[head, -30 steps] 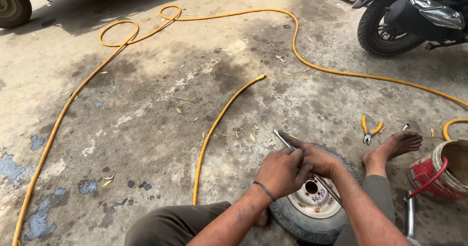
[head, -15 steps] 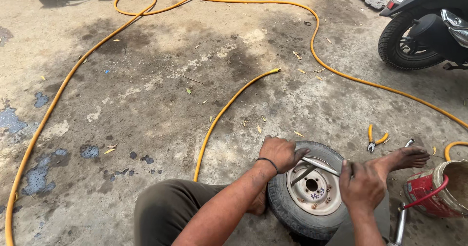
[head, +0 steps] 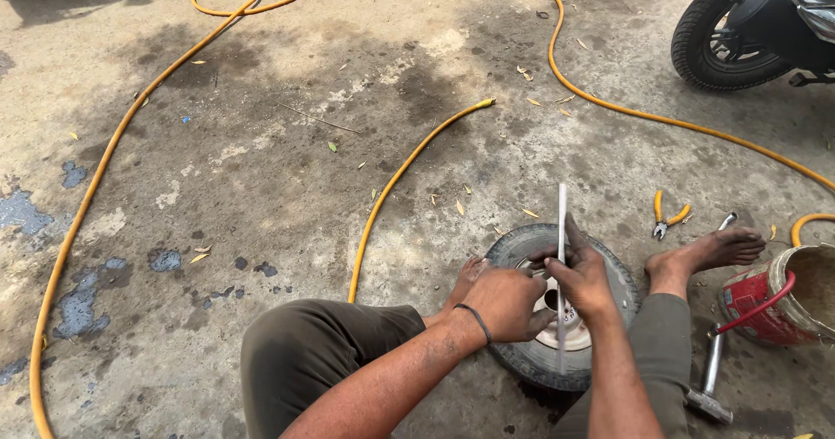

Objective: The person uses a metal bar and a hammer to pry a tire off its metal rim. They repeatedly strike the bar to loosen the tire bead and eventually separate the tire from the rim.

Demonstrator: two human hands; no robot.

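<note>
Bright daylight, soft shadows, sharp.

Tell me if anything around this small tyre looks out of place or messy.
Mostly the ground: dark stains and patches of flaked blue paint mark the concrete, dry leaves lie scattered, and the yellow hose snakes loosely across it. Yellow-handled pliers and a hammer lie loose beside the tyre.

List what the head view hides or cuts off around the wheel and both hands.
- Wheel hub: mostly covered by the right hand and left hand.
- Flat metal bar: its lower end blurs over the rim.
- Hammer: handle top hidden behind the red bucket.
- Scooter: cut off by the top and right edges.
</note>
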